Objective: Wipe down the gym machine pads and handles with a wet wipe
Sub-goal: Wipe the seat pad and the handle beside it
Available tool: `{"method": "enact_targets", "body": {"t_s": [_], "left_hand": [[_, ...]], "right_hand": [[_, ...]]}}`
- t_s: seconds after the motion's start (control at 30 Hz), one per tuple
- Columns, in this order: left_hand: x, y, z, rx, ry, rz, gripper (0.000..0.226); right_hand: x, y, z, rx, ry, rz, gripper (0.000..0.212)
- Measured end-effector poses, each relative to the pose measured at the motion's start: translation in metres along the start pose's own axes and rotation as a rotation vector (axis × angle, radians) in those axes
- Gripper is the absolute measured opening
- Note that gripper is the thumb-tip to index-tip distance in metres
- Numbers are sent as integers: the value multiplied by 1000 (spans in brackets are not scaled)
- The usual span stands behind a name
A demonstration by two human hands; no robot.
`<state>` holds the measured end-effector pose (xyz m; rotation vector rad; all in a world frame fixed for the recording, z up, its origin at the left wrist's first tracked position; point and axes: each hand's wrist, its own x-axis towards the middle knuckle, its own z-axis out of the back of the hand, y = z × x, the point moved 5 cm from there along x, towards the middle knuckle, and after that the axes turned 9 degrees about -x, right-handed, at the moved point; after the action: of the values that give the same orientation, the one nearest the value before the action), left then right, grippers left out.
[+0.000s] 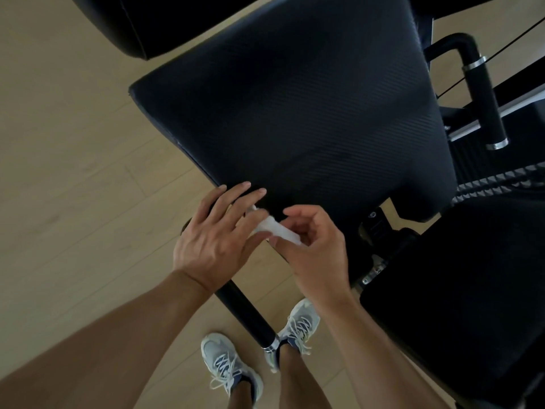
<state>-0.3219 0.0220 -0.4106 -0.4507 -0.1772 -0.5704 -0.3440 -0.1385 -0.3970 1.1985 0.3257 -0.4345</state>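
A small crumpled white wet wipe [275,230] is held between both hands just over the near edge of the large black textured vinyl seat pad [295,113]. The wipe is pinched by the curled thumb and fingers of the right hand [315,249]; the left hand [218,237] has its fingers nearly straight and spread, with the wipe's left end caught between thumb and forefinger as far as can be told. The wipe appears bunched rather than flat, so the step in hand is judged to be unfolding or refolding it before wiping.

To do this well, the wipe should be opened into a flat pad so that a broad damp face meets the vinyl. Strokes are best laid in overlapping passes from the far edge towards the near one, with the rolled edges included. The black foam handle with chrome rings [486,98] at the far right, and the black bar [244,311] near the grey laced trainers [230,364], should be wrapped and rubbed along their length afterwards.
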Motion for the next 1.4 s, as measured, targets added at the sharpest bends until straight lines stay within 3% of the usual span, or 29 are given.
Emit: {"method": "enact_targets", "body": {"t_s": [0.13,0.27,0.37,0.47,0.57,0.67,0.77,0.83,0.9,0.97,1.0,1.07,1.13,1.17,1.23,1.33,1.4], "left_hand": [[-3,3,0,-32,-20,14,18],[-3,5,2,-52,-57,32,20],[-3,4,4,-57,-88,35,28],[-4,5,4,-81,-110,53,33],[-5,6,4,-87,-142,51,35],[-5,4,4,-43,-151,-23,46],[-6,-2,1,1,-71,-130,46],[-5,-3,-1,8,3,-138,47],[-3,-3,0,17,22,-74,54],[-2,-3,-1,33,25,-11,59],[-1,-4,-2,32,29,11,61],[0,-2,-1,20,26,56,63],[1,0,2,21,21,105,65],[0,0,2,22,24,120,65],[0,-1,3,15,30,134,63],[1,0,2,17,40,138,59],[1,1,1,18,64,145,58]], "right_hand": [[-7,-6,-5,78,154,-61,46],[-8,-16,-1,40,121,-179,8],[-5,-17,3,175,55,-216,15],[-2,-13,0,288,107,-212,28],[2,-13,-1,635,93,-385,34],[8,-11,4,925,28,-507,35],[16,-3,9,972,13,-467,40],[22,8,19,923,-117,-394,41],[25,24,39,852,-350,-226,37],[21,51,60,603,-593,88,28],[18,61,64,405,-637,251,24],[23,62,50,-22,-487,406,22],[35,36,20,-475,-151,363,36],[35,20,10,-606,-63,370,49],[32,0,1,-630,-115,435,63],[31,-13,0,-596,-312,384,51],[43,-13,-1,-645,-351,362,53]]}}
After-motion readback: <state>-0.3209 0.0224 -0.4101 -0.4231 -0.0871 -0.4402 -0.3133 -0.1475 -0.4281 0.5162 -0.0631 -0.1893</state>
